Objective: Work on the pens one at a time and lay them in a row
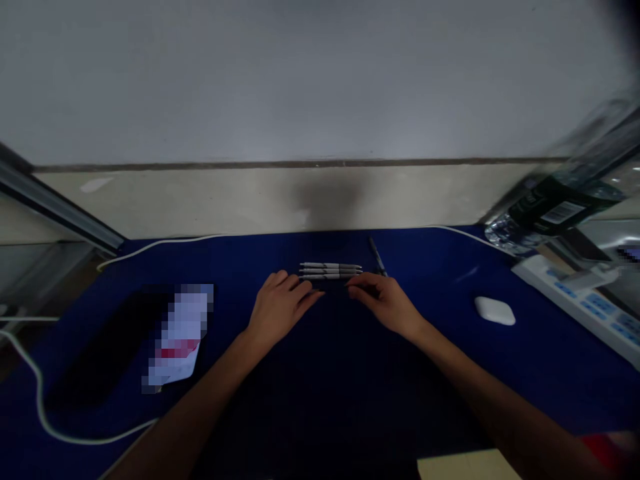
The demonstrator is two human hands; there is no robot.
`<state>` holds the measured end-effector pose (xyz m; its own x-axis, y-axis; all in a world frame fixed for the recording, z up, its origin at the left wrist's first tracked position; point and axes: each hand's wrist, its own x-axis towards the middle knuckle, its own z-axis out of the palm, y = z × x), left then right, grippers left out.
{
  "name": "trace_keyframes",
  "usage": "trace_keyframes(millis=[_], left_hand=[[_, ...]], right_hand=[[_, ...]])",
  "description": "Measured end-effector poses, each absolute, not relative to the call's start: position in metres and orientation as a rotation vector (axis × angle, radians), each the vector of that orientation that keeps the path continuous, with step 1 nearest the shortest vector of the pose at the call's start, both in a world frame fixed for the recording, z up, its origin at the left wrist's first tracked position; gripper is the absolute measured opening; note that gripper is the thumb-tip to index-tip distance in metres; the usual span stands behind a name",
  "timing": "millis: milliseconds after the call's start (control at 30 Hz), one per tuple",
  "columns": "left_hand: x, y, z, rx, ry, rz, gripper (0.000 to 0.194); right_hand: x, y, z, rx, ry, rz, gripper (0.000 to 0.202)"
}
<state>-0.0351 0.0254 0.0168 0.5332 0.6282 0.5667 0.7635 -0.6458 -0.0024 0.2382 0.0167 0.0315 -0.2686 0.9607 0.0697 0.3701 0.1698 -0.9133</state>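
Observation:
Three white-and-grey pens (330, 271) lie side by side, stacked closely in a row across the blue table (330, 400). My left hand (283, 303) rests at their left end, palm down, thumb stretched toward the middle and nothing visible in it. At their right end is my right hand (383, 300), its thumb and forefinger curved with a gap between them. A dark pen (377, 255) lies slanted just beyond my right hand, its near end by the knuckles.
A phone (183, 333) lies at left near a white cable (43, 407). At right are a white case (495, 311), a power strip (580, 300) and a plastic bottle (555, 207). Yellow paper (467, 465) shows at the bottom edge. A wall (225, 200) stands behind.

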Motion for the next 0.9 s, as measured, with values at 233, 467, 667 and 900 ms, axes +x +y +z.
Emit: trace_keyframes(millis=[233,467,667,900], left_hand=[[-0.0352,0.0247,0.0167,-2.531,-1.177,-0.744,0.044],[-0.0354,0.0255,0.0176,-2.554,-1.188,-0.734,0.047],[-0.0343,0.0251,0.0178,-2.541,-1.173,-0.746,0.047],[-0.0348,0.0248,0.0178,-2.556,-1.177,-0.725,0.042]], right_hand=[[0.2405,0.0177,0.0318,-1.287,-1.806,1.140,0.041],[0.2413,0.0190,0.0325,-1.259,-1.800,1.156,0.044],[0.2409,0.0186,0.0350,-1.265,-1.784,1.119,0.030],[0.2419,0.0197,0.0330,-1.310,-1.800,1.153,0.049]])
